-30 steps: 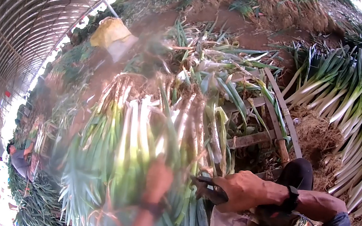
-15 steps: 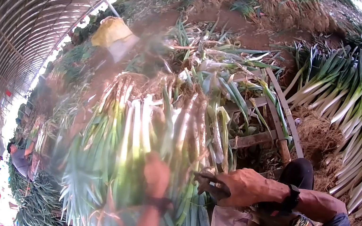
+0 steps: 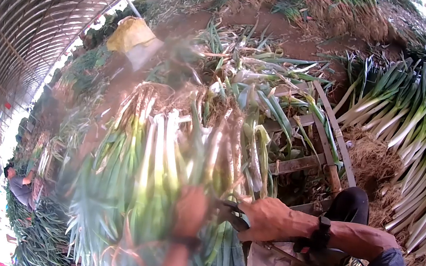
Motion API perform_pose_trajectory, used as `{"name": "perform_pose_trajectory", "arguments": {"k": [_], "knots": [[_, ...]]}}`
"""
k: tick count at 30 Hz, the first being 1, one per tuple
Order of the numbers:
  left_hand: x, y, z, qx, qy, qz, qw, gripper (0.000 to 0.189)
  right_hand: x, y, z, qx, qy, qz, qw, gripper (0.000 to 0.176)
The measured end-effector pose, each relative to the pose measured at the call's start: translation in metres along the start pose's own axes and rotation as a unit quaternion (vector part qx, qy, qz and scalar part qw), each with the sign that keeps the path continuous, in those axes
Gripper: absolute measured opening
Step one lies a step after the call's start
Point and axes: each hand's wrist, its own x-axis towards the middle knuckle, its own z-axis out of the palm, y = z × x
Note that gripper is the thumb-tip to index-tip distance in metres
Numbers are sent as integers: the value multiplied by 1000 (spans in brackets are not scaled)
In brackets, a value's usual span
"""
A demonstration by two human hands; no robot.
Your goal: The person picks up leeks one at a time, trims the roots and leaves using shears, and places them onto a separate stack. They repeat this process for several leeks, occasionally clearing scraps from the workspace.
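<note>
My left hand (image 3: 190,211), blurred, grips a thick bundle of leeks (image 3: 160,163) that stands in front of me with white stalks and roots pointing away. My right hand (image 3: 266,218) is closed on a dark cutting tool (image 3: 229,212) whose tip touches the bundle's right side, just beside my left hand. A dark strap sits on my right wrist (image 3: 322,233).
A wooden frame (image 3: 330,138) lies right of the bundle, with loose leek trimmings (image 3: 257,73) behind it. Trimmed leeks (image 3: 422,128) are stacked at the right on a mat of roots. A yellow sack (image 3: 131,35) lies far left. Another person (image 3: 18,186) crouches at lower left.
My right hand with the tool has moved left, up against the bundle. My left hand has shifted slightly right along the leeks.
</note>
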Motion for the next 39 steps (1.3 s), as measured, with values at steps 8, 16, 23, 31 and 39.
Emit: {"name": "perform_pose_trajectory", "arguments": {"k": [8, 16, 23, 31, 39], "knots": [[29, 13, -3, 24, -113, -134, 984, 31, -12, -11, -19, 55, -36, 40, 997, 43], [29, 17, -6, 0, -83, -173, 981, 34, -28, -15, -19, 64, -9, 4, 998, 43], [22, 4, 5, -16, -45, -121, 992, 33, 14, 16, -10, -37, 42, 23, 998, 59], [23, 13, -2, 3, -50, -127, 991, 30, 51, 33, -20, -30, 77, 66, 994, 55], [28, 12, 2, -17, -68, -152, 986, 36, 92, 71, -27, -111, 128, 33, 985, 73]]}}
